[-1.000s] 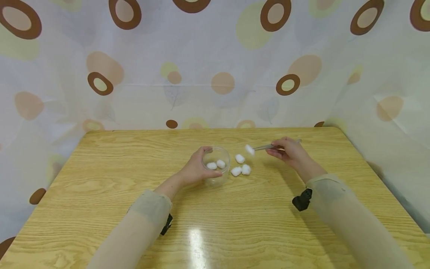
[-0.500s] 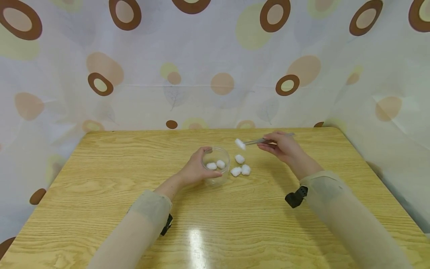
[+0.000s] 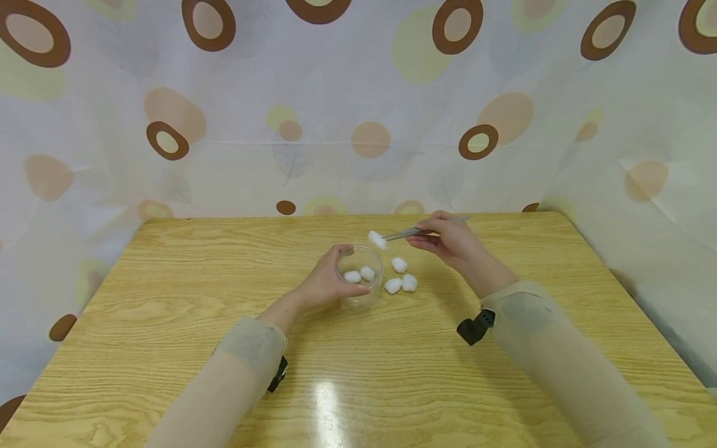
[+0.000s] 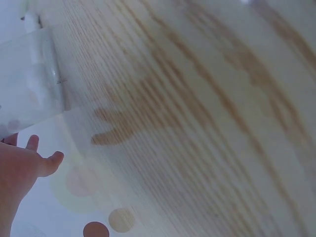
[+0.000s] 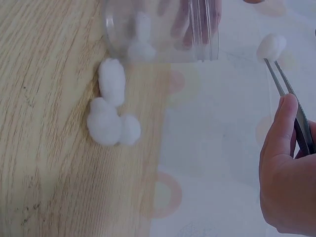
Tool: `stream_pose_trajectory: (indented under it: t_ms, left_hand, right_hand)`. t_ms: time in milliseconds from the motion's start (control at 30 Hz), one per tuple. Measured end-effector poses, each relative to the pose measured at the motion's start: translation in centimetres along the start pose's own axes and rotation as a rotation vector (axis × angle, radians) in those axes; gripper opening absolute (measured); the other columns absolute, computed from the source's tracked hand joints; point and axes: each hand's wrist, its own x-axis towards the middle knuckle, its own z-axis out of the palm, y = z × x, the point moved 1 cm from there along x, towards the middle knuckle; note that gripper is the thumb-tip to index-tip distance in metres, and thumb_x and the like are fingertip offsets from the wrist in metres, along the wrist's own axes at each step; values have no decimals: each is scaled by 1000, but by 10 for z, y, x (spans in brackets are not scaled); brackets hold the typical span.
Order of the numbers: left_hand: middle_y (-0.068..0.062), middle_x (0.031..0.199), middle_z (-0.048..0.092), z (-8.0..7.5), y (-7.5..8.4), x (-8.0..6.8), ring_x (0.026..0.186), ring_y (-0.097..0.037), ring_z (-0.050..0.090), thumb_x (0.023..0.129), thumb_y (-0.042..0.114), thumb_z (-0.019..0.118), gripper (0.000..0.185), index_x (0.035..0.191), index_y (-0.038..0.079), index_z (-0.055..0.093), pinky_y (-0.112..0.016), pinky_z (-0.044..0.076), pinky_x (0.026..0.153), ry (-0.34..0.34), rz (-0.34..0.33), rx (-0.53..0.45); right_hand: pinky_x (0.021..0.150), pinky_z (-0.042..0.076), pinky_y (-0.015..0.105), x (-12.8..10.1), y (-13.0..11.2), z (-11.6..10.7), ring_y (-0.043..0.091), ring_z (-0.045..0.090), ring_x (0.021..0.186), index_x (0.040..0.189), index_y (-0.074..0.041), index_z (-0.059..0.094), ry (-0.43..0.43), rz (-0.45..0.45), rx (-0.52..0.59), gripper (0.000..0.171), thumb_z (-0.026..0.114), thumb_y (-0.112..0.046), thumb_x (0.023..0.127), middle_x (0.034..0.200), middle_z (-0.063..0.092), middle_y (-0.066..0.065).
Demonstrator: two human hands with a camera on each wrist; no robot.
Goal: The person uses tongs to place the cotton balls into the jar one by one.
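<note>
A wooden table (image 3: 168, 348) with pale yellow grain carries everything, its far edge set against a spotted curtain. Near the middle, a little toward the far edge, stands a clear jar (image 3: 360, 277). Just beside the jar, on the side toward the right edge, three cotton balls (image 3: 401, 277) lie bunched together on the wood.

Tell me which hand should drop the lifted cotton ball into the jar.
Right. The right hand grips the tweezers holding the cotton ball just above the clear jar; the left hand is busy steadying that jar.
</note>
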Motion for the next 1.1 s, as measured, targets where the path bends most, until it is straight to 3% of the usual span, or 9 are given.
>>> stream_pose_trajectory:
  t_ms: [567,667,733,967,1100]
  left_hand:
    - [-12,147,32,0,-1,1,134,-29,34,73,22,80,88,142,7,28,-45,33,107,9,19,-33]
    - [-16,146,33,-1,9,-4,132,-32,35,74,17,79,86,142,3,27,-47,33,107,-8,23,-58]
    - [-16,145,33,-1,9,-4,128,-32,39,74,18,79,87,142,3,27,-46,35,105,-6,17,-56]
    - [-9,148,33,0,1,1,139,-29,27,72,25,81,91,143,8,27,-45,28,110,22,-5,9]
    - [-9,148,33,0,1,1,137,-29,29,72,25,81,91,143,9,27,-45,29,110,21,-11,11]
  right_hand:
    - [66,55,22,9,16,20,17,69,64,77,-5,47,-12,9,-84,19,45,3,94,74,58,7]
    - [66,55,22,10,18,21,16,69,64,76,-6,50,-24,12,-98,20,45,2,94,74,59,6]
    - [65,55,22,10,18,21,15,69,64,75,-7,52,-32,11,-112,22,45,1,95,73,60,5]
    - [65,55,22,10,16,19,14,68,63,77,-7,51,-35,6,-126,20,45,-1,95,72,62,3]
    - [65,55,22,10,14,12,13,68,63,79,-7,50,-17,-7,-120,17,46,0,94,71,63,3]
